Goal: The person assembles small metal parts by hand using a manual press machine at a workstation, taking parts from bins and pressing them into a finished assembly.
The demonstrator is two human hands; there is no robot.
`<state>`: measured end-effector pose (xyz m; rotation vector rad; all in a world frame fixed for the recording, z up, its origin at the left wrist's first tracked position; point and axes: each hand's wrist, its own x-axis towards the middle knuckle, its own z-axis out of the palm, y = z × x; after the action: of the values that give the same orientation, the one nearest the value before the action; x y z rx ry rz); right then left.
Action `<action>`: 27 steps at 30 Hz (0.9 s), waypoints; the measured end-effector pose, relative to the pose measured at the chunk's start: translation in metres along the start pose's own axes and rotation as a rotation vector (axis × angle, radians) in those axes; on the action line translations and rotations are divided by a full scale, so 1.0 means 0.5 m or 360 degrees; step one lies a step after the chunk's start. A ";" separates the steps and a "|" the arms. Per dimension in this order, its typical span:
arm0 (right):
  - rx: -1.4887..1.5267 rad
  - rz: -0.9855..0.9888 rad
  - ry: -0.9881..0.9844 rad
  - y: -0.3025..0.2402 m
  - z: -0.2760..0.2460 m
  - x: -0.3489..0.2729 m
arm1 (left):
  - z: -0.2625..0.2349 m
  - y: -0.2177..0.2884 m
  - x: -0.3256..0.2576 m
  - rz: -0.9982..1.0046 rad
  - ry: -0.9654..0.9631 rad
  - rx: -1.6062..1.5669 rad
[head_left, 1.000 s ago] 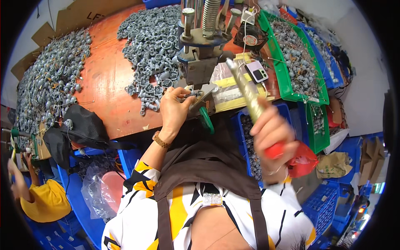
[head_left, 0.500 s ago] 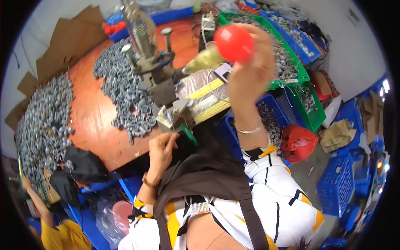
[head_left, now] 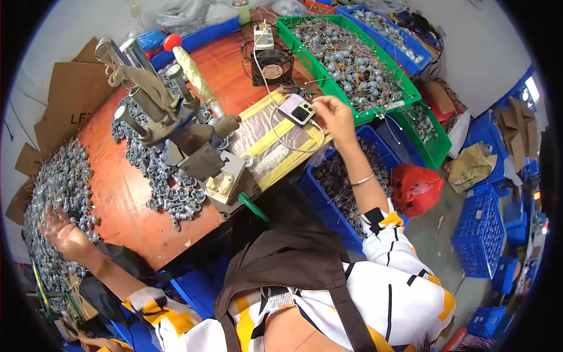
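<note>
Beside the hand press (head_left: 176, 126) on the orange bench (head_left: 126, 205), this looks like a pause between pressings to fetch stock: the left hand (head_left: 61, 229), spread open, reaches into the grey parts heap (head_left: 50, 188) far left of it, needing a closing grab next, while right-hand fingertips (head_left: 328, 111) touch the phone (head_left: 296, 108).

Press (head_left: 176, 135) at upper centre-left on table (head_left: 126, 199); parts heap (head_left: 56, 193) far left under left hand (head_left: 64, 234); phone (head_left: 297, 109) right of press, by right hand (head_left: 334, 114); tray (head_left: 352, 64) behind, upper right.
</note>
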<state>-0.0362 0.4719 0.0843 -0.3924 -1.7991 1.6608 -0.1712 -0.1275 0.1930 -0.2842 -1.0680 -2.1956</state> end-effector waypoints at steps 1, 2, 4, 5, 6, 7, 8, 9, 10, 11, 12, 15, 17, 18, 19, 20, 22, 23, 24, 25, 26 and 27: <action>-0.0077 0.0001 0.0044 0.010 -0.020 0.026 | -0.008 0.016 0.019 0.0156 0.0307 0.0082; -0.0222 -0.0123 0.0125 0.025 -0.043 0.055 | -0.013 0.009 0.014 0.0157 0.0304 0.0092; -0.0637 -0.0316 0.0250 0.047 -0.091 0.126 | -0.060 -0.030 -0.020 0.0013 0.0481 0.0778; -0.0877 -0.0401 0.0253 0.056 -0.097 0.167 | -0.210 -0.076 -0.020 0.0323 -0.0018 0.1325; -0.1167 -0.0527 0.0315 0.065 -0.134 0.200 | -0.162 -0.124 -0.103 0.0130 -0.0269 0.1215; -0.1400 -0.0672 0.0329 0.068 -0.147 0.231 | -0.154 -0.147 -0.165 0.0104 -0.0436 0.1408; -0.1801 -0.0837 0.0273 0.066 -0.170 0.251 | -0.097 -0.163 -0.239 -0.0080 -0.0429 0.1650; -0.2042 -0.0843 0.0290 0.076 -0.202 0.271 | -0.074 -0.194 -0.297 -0.0051 -0.0542 0.1797; -0.2117 -0.0799 0.0145 0.063 -0.200 0.267 | -0.056 -0.201 -0.340 -0.0238 -0.0501 0.1747; -0.2114 -0.0782 0.0031 0.083 -0.254 0.296 | -0.031 -0.221 -0.366 -0.0346 -0.0496 0.1739; -0.2108 -0.0835 0.0008 0.092 -0.263 0.302 | -0.023 -0.233 -0.381 -0.0069 -0.0660 0.1913; -0.2106 -0.0922 0.0060 0.084 -0.227 0.262 | -0.006 -0.237 -0.387 0.0035 -0.0892 0.2190; -0.2046 -0.0867 -0.0019 0.074 -0.202 0.247 | -0.005 -0.234 -0.377 0.0217 -0.0944 0.2266; -0.2014 -0.0789 -0.0068 0.074 -0.191 0.247 | -0.002 -0.233 -0.371 0.0280 -0.0944 0.2283; -0.2022 -0.0780 -0.0069 0.080 -0.196 0.250 | 0.002 -0.241 -0.369 0.0329 -0.0973 0.2275; -0.1904 -0.0745 -0.0012 0.089 -0.202 0.259 | 0.005 -0.242 -0.371 0.0323 -0.0982 0.2270; -0.1534 -0.0383 0.0119 0.096 -0.213 0.272 | 0.014 -0.251 -0.375 0.0186 -0.1030 0.2234; -0.1566 -0.0389 0.0153 0.103 -0.248 0.296 | 0.027 -0.259 -0.380 0.0182 -0.1046 0.2189; -0.0927 -0.0262 0.0307 0.115 -0.305 0.334 | 0.041 -0.262 -0.384 0.0266 -0.1142 0.2248; -0.0289 -0.0154 0.0452 0.107 -0.355 0.359 | 0.052 -0.269 -0.390 0.0353 -0.1243 0.2291; 0.0110 -0.0043 0.0396 0.063 -0.329 0.369 | 0.049 -0.262 -0.390 0.0430 -0.1298 0.2384; 0.0174 -0.0119 0.0490 0.019 -0.295 0.378 | 0.051 -0.257 -0.389 0.0456 -0.1348 0.2412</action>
<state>-0.0851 0.7039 0.1215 -0.4960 -1.4738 1.5447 -0.1113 0.0411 0.0411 -0.5762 -2.5461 -0.4985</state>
